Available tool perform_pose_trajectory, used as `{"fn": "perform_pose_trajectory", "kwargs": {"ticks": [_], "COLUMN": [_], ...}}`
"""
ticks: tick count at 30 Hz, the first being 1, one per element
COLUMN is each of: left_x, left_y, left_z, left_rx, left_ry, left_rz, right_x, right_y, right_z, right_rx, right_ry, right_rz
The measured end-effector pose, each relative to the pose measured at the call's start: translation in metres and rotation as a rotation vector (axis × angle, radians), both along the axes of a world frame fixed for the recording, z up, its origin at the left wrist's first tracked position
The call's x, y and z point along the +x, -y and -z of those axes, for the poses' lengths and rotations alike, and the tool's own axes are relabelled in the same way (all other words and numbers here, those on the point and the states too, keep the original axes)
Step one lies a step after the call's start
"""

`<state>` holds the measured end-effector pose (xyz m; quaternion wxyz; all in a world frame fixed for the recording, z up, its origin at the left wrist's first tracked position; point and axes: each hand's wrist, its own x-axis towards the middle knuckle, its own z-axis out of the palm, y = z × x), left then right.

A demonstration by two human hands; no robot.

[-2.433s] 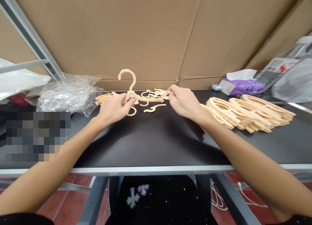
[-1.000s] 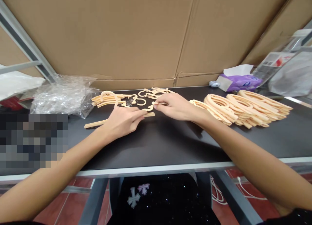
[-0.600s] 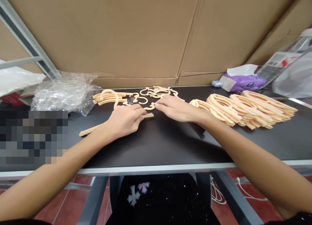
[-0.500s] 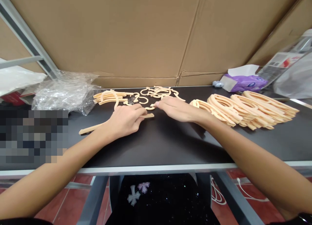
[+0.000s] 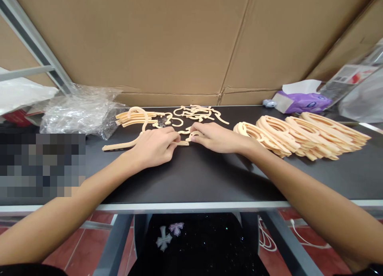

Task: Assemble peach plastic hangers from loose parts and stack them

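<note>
My left hand (image 5: 154,148) is closed around a cream plastic hanger piece (image 5: 118,146). Its long arm sticks out to the left, its short end shows at the right of my fingers, and a curved hook seems to rise behind the hand. With thumb and fingers, my right hand (image 5: 214,137) pinches a small curved cream piece (image 5: 195,135) against that short end. Exactly how the two parts meet is hidden by my fingers. Behind my hands lie loose cream hooks (image 5: 199,113) in a tangled pile and a stack of cream hanger arms (image 5: 136,118).
Several fanned stacks of cream hangers (image 5: 311,134) lie on the black table (image 5: 191,180) at the right. Behind them is a purple tissue pack (image 5: 305,102). Clear plastic bags (image 5: 80,110) lie at the left. A cardboard wall (image 5: 149,40) closes the back.
My right hand has come slightly nearer, and a curved piece now shows in its pinch at the hanger's end. The hanger's left arm has tilted up a little.
</note>
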<state>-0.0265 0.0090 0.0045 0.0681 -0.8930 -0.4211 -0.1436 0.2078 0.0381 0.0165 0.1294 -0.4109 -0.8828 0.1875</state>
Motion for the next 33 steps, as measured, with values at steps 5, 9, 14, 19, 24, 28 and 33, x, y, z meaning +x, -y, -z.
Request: {"fn": "perform_pose_trajectory", "kwargs": {"ticks": [5,9,14,19,24,28,33], "left_x": [-0.0003,0.0001,0.0016,0.0031,0.0031,0.0033,0.0032], "left_y": [-0.0008,-0.0013,-0.0005,0.0000,-0.0002,0.0000,-0.0023], "left_z": [0.0014,0.0018,0.0011,-0.0001,0.0010,0.0013,0.0030], "left_rx": [-0.007,-0.026,-0.030,-0.046,-0.049,-0.064,-0.107], "left_ry": [0.025,0.027,0.040,0.054,0.063,0.091,0.137], "left_rz": [-0.004,-0.007,-0.012,-0.016,-0.013,-0.022,-0.004], "right_x": [0.0004,0.0011,0.0018,0.0012,-0.0015,-0.0016,-0.0010], "right_y": [0.0007,0.0003,-0.0001,0.0016,0.0033,0.0018,0.0015], "right_z": [-0.0017,-0.0050,-0.0055,-0.0038,-0.0055,-0.0051,-0.0047], "right_rx": [0.034,0.065,0.104,0.127,0.211,0.219,0.123], "right_ry": [-0.011,-0.002,0.023,0.023,-0.077,-0.058,-0.013], "right_rz": [-0.026,-0.004,0.041,0.030,-0.027,-0.123,-0.074]}}
